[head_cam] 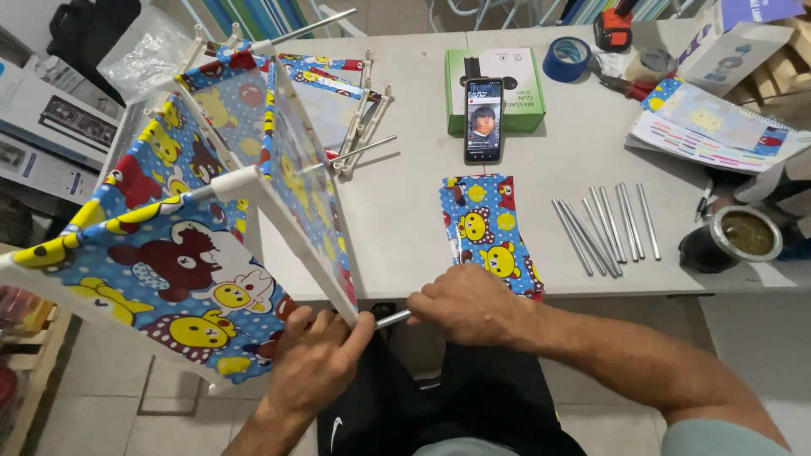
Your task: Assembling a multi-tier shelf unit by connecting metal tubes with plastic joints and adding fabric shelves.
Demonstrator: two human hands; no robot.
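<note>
Seating the metal rod [394, 318] squarely, the right hand [469, 306] grips it with closed fingers while the left hand [317, 355] clamps the fabric-covered frame's [211, 228] white corner steady.

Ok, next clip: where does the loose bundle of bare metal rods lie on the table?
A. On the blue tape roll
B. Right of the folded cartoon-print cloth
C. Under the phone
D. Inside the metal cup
B: the metal rods lie in a loose row on the table, right of the folded cartoon-print cloth and left of the metal cup.
</note>
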